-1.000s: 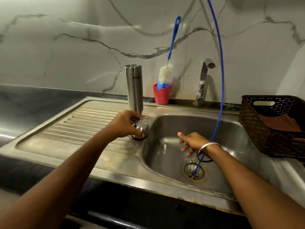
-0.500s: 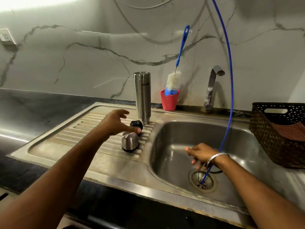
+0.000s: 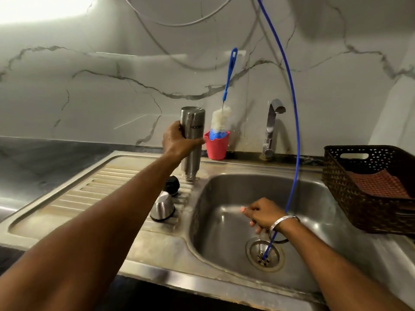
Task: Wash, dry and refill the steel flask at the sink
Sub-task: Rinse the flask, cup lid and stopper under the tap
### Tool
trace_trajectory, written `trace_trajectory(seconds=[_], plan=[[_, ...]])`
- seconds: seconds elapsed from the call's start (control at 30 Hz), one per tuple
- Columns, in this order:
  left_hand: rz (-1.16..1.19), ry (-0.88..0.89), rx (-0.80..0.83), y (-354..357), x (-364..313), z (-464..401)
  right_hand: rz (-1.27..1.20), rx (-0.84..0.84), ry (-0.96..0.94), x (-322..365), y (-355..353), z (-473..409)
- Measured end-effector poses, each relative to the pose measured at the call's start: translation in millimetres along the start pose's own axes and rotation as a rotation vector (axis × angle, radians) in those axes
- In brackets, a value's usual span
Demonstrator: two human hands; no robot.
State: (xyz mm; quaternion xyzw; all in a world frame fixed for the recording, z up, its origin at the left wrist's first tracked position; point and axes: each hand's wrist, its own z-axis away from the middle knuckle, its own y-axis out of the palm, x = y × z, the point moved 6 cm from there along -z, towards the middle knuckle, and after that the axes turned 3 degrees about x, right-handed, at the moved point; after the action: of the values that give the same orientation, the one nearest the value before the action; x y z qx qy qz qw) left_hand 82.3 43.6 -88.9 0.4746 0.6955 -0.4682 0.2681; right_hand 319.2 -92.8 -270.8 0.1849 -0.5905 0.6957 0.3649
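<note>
The steel flask [image 3: 192, 122] stands upside down, mouth down, on the ribbed drainboard [image 3: 94, 194] at the basin's back left corner. My left hand [image 3: 177, 141] grips its body around the middle. The steel cup lid [image 3: 162, 207] lies mouth down on the drainboard nearer me, and the black inner stopper [image 3: 172, 182] sits just behind it. My right hand [image 3: 261, 213] hangs over the sink basin [image 3: 224, 232] with loosely curled fingers and holds nothing. A steel bangle is on that wrist.
A red cup [image 3: 216, 144] with a blue-handled bottle brush [image 3: 221, 118] stands against the marble wall. The tap [image 3: 270, 129] is behind the basin. A thin blue tube [image 3: 292, 140] runs down into the drain [image 3: 263, 254]. A dark woven basket [image 3: 368, 187] sits on the right.
My left hand left the steel cup lid on the drainboard, reached back and took hold of the flask. My right hand stayed over the basin.
</note>
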Motion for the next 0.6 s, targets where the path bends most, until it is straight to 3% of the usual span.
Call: trace_trajectory(seconds=[0.1, 0.23, 0.33, 0.5, 0.6], plan=[[0.008, 0.255, 0.061, 30, -37, 30, -0.072, -0.203, -0.027, 0, -18, -3], [-0.016, 0.172, 0.239, 94, -7, 82, -0.131, -0.334, 0.019, -9, -33, -1], [-0.004, 0.122, 0.265, 118, 12, 100, -0.183, -0.414, 0.005, -19, -44, -2], [0.125, 0.123, 0.349, 121, 7, 100, -0.446, -0.012, -0.312, 16, -28, 5], [0.134, 0.185, 0.460, 133, 8, 107, -0.453, -0.128, -0.339, 19, -27, 4]])
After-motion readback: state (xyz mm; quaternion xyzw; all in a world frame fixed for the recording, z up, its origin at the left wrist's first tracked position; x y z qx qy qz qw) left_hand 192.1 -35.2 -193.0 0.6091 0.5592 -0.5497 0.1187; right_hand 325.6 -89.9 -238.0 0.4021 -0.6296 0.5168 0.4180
